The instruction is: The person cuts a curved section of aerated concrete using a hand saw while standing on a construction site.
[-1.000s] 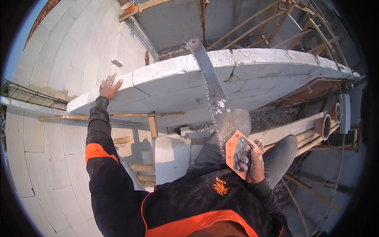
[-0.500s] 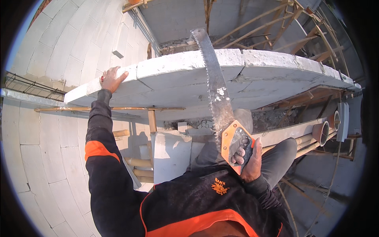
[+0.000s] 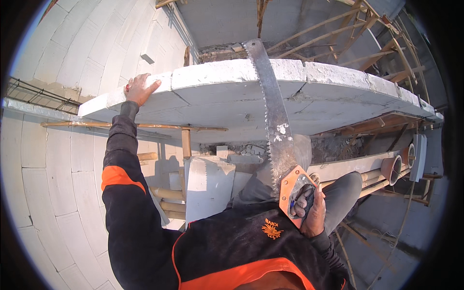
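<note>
Saw (image 3: pixel 273 111) lying across big white block (image 3: pixel 232 96), middle of frame, teeth facing left. Right hand (image 3: pixel 309 208) gripping orange handle (image 3: pixel 294 193), lower right, fingers wrapped tight through hole. Left hand (image 3: pixel 140 89) pressing flat on block, upper left, fingers spread, holding nothing. Blade looking long, stiff, sharp; best holding by handle only. Block looking heavy, crumbly.

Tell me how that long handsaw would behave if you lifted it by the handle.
The handsaw has a long thin blade, so it would probably flex and wobble. Its coarse teeth would likely snag. The right hand already grips the orange handle, suggesting one-handed weight.
</note>
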